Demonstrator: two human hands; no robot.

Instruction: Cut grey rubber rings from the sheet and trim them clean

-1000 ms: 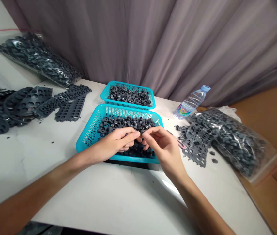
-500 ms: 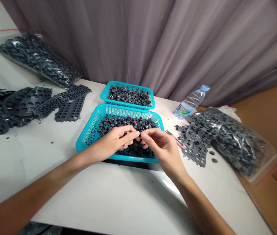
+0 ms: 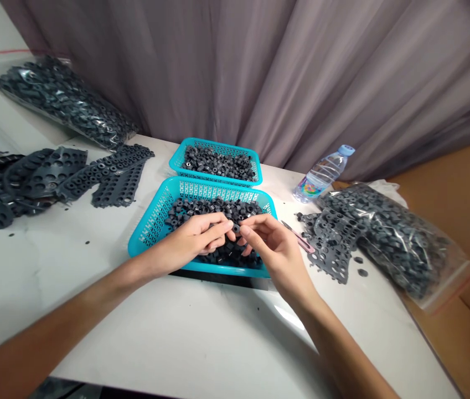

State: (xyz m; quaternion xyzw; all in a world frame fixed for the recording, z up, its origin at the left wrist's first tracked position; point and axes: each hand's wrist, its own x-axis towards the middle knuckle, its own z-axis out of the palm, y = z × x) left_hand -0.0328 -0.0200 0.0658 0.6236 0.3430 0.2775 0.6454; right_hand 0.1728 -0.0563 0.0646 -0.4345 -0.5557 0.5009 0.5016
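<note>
Both my hands meet over the near turquoise basket (image 3: 151, 224), which is heaped with small black rubber rings (image 3: 218, 209). My left hand (image 3: 195, 239) has its fingers curled, the tips pinched on a small black ring (image 3: 236, 228). My right hand (image 3: 274, 249) faces it, thumb and fingers closed toward the same ring. Whether both hands grip it or only one, I cannot tell. A second turquoise basket (image 3: 176, 157) of black rings stands just behind the first.
Black punched rubber sheets (image 3: 52, 177) lie at the left, with a clear bag of parts (image 3: 60, 100) behind them. At the right lie a water bottle (image 3: 321, 173), a pink-handled tool (image 3: 299, 237), more punched sheets and a full bag (image 3: 388, 238). A grey curtain hangs behind.
The hands have drawn slightly closer together over the near basket, and the small ring now shows between the fingertips. Nothing else has moved.
</note>
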